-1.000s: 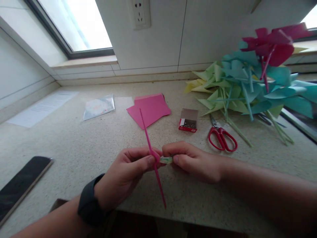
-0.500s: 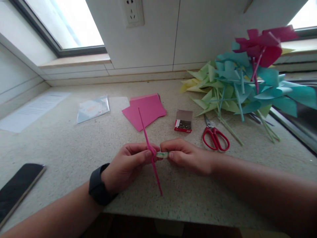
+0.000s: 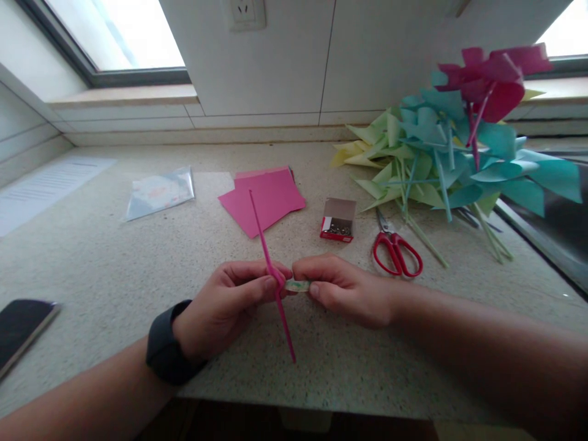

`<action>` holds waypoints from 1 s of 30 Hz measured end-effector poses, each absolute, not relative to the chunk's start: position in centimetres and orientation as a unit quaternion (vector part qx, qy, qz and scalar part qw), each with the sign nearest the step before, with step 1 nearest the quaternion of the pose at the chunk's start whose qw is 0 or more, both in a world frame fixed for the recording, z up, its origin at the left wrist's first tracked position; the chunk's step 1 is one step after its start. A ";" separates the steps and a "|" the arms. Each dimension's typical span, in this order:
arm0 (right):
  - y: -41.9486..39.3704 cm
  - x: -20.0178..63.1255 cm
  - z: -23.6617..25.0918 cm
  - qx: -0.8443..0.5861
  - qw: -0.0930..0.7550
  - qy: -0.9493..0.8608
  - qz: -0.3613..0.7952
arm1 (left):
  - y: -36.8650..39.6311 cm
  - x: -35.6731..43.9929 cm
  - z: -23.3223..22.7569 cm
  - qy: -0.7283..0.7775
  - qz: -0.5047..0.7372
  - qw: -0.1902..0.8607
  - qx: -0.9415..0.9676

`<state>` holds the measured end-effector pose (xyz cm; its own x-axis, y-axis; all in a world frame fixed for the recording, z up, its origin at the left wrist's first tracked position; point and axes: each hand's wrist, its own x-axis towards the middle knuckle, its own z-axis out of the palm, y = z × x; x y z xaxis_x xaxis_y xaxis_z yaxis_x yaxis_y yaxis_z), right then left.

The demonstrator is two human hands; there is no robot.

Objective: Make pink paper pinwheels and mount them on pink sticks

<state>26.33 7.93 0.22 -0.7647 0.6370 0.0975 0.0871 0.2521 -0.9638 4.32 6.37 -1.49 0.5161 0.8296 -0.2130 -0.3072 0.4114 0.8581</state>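
Where the frame begins at lower left, a dark phone [image 3: 21,327] lies at the counter's edge; a printed sheet [image 3: 43,190] sits at upper left, then a clear plastic packet [image 3: 158,191] further right.

Left hand [image 3: 225,306], dark watch [image 3: 165,343] on the wrist, is closed in a pinch on a thin pink stick [image 3: 266,257]. Stick's long axis runs steeply: top end leans toward upper left over the pink paper sheets [image 3: 264,197], bottom end points down-right, off the pinch toward the near counter edge. Pinch sits past the middle, nearer the lower end.

Right hand [image 3: 346,288] meets the left at frame centre, fingertips closed on a small pale-green strip [image 3: 297,285]. Strip lies roughly level, crossing the stick at right angles, its left end touching the stick just at the left thumb. So the strip lies right of the stick; the right hand is the nearer to it. Cannot tell if the strip is wrapped around the stick or only pressed against it.

Right of centre: small red box [image 3: 337,220], open, metal bits inside; red-handled scissors [image 3: 397,251] just beside. Upper right: heap of paper pinwheels [image 3: 450,153], green, teal, yellow, one magenta on top.
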 end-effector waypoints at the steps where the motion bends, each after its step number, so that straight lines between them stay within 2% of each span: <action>1: 7.9 26.3 0.2 -0.241 0.244 -0.753 0.561 | 6.4 4.3 -1.5 0.327 0.366 0.775 0.399; 16: 7.8 26.1 -0.1 -0.255 0.253 -0.743 0.564 | 6.5 3.8 -2.1 0.316 0.357 0.777 0.411; 24: 7.2 25.6 -1.6 -0.311 0.344 -0.601 0.651 | 6.6 4.4 -1.8 0.294 0.373 0.780 0.407; 30: 7.1 25.1 -2.1 -0.330 0.396 -0.586 0.625 | 6.5 4.4 -1.7 0.293 0.361 0.772 0.433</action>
